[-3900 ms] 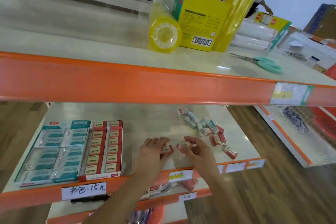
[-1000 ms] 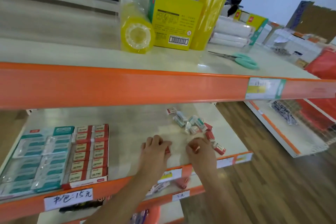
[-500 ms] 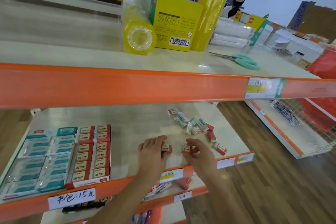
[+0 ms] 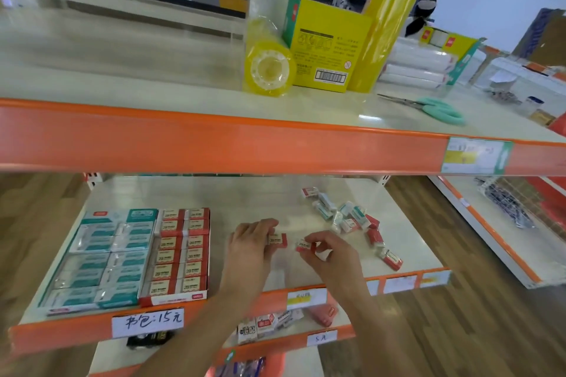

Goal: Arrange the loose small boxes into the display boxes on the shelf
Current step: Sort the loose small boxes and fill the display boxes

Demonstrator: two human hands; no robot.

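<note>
The middle shelf (image 4: 251, 202) was pale with an orange front lip, inside a shop with wood flooring. On the upper shelf (image 4: 183, 138) stood a yellow tape roll (image 4: 267, 69), a yellow carton (image 4: 329, 46) and teal scissors (image 4: 435, 107). Compared with half a second before, both hands had lifted slightly off the surface. The left hand (image 4: 249, 246) pinched one small red box (image 4: 278, 239); the right hand (image 4: 329, 257) pinched another (image 4: 304, 245). Two display boxes sat to the left, one teal (image 4: 101, 257), one red (image 4: 180, 254). The loose pile (image 4: 352, 220) of roughly a dozen lay just right of the hands.
</note>
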